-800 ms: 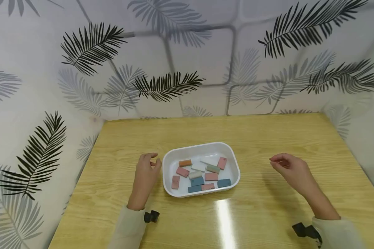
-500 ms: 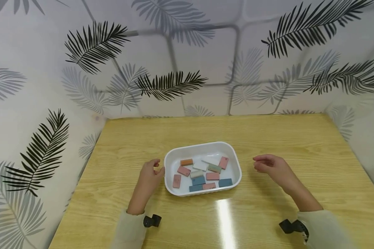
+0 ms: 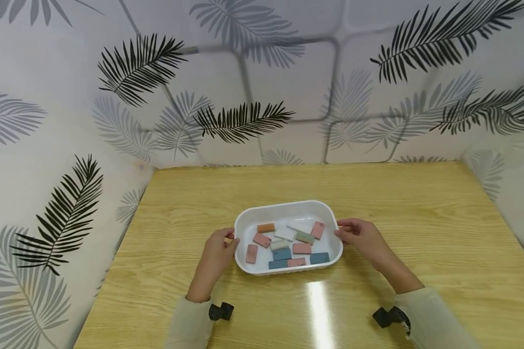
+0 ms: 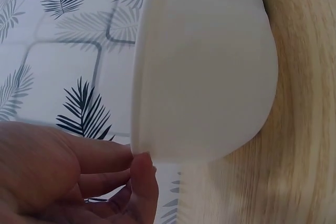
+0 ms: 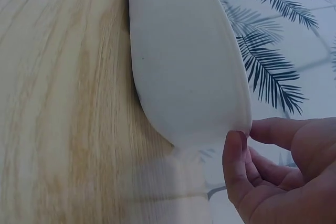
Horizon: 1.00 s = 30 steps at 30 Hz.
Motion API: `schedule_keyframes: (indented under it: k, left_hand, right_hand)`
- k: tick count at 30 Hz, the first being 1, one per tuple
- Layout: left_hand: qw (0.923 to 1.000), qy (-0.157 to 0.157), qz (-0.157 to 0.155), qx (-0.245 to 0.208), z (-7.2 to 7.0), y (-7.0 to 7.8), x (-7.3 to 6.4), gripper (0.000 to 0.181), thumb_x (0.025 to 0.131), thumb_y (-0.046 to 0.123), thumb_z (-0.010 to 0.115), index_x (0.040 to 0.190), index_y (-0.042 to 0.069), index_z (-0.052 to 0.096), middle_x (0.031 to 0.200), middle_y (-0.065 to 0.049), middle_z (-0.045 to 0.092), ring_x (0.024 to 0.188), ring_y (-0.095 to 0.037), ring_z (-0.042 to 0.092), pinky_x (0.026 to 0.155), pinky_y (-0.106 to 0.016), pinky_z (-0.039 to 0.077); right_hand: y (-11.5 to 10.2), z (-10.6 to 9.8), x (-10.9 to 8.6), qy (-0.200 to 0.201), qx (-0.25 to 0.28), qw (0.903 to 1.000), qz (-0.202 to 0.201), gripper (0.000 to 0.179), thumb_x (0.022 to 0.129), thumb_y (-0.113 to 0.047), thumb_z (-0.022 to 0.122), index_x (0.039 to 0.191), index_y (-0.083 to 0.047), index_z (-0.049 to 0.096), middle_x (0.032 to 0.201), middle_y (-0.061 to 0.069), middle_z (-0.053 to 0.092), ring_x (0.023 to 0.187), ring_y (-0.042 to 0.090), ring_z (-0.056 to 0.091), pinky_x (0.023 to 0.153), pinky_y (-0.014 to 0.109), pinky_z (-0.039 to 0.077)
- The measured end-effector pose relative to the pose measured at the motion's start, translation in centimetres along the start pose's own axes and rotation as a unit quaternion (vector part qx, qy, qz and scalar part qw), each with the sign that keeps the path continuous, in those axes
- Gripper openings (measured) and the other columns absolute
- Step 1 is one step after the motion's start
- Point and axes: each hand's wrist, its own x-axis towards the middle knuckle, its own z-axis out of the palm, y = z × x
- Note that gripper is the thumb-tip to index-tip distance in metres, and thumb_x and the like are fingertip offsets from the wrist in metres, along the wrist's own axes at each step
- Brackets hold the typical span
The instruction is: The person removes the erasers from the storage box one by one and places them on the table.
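Observation:
A white plastic tub (image 3: 288, 210) with rounded corners sits on the table, holding several small rectangular blocks. Among them are an orange block (image 3: 266, 228), a green one, several pink ones and several blue ones, with a few white ones in the middle. At the tub's left end, my left hand (image 3: 216, 254) pinches the rim between thumb and fingers; the left wrist view shows the thumb against the outer wall (image 4: 205, 66). My right hand (image 3: 367, 245) pinches the opposite end's rim, its thumb (image 5: 234, 153) on the outside.
The wood-grain table (image 3: 192, 194) spreads around the tub. Behind it and along both sides stand walls (image 3: 284, 82) covered in a leaf print. A bright light reflection lies on the tabletop in front of the tub.
My right hand has moved left across the table to the tub's right end and taken its rim. My left hand has closed onto the left rim. The blocks lie as before.

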Motion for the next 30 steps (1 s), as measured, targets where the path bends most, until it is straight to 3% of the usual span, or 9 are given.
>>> schedule_keyframes:
  k: [11, 23, 30]
  left_hand:
    - [0.9998, 0.001, 0.017, 0.007, 0.9, 0.8, 1.4, 0.035, 0.091, 0.009, 0.056, 0.123, -0.007, 0.054, 0.104, -0.014, 0.057, 0.083, -0.023, 0.057, 0.068, -0.033, 0.049]
    - [0.9993, 0.012, 0.036, -0.005, 2.0, 2.2, 5.0, 0.033, 0.092, 0.007, 0.054, 0.120, -0.009, 0.055, 0.101, -0.017, 0.057, 0.083, -0.026, 0.057, 0.071, -0.035, 0.049]
    - [0.9999, 0.001, 0.014, -0.008, 2.6, 2.3, 7.1, 0.033, 0.092, 0.008, 0.054, 0.122, -0.006, 0.055, 0.105, -0.016, 0.058, 0.087, -0.026, 0.058, 0.072, -0.034, 0.049]
  right_hand:
    - [0.3, -0.8, -0.4, 0.008, 0.038, 0.9987, 0.032, 0.043, 0.092, -0.015, 0.058, 0.126, 0.009, 0.048, 0.109, 0.020, 0.055, 0.093, 0.020, 0.059, 0.083, 0.038, 0.049]
    - [0.5, -2.3, 1.2, 0.030, 0.051, 0.9972, 0.044, 0.044, 0.093, -0.018, 0.056, 0.128, 0.007, 0.046, 0.111, 0.019, 0.052, 0.092, 0.013, 0.055, 0.086, 0.035, 0.047]
    - [0.3, -2.6, 2.0, 0.053, 0.043, 0.9963, 0.052, 0.044, 0.094, -0.020, 0.055, 0.128, 0.006, 0.046, 0.114, 0.019, 0.050, 0.095, 0.016, 0.053, 0.086, 0.034, 0.047]
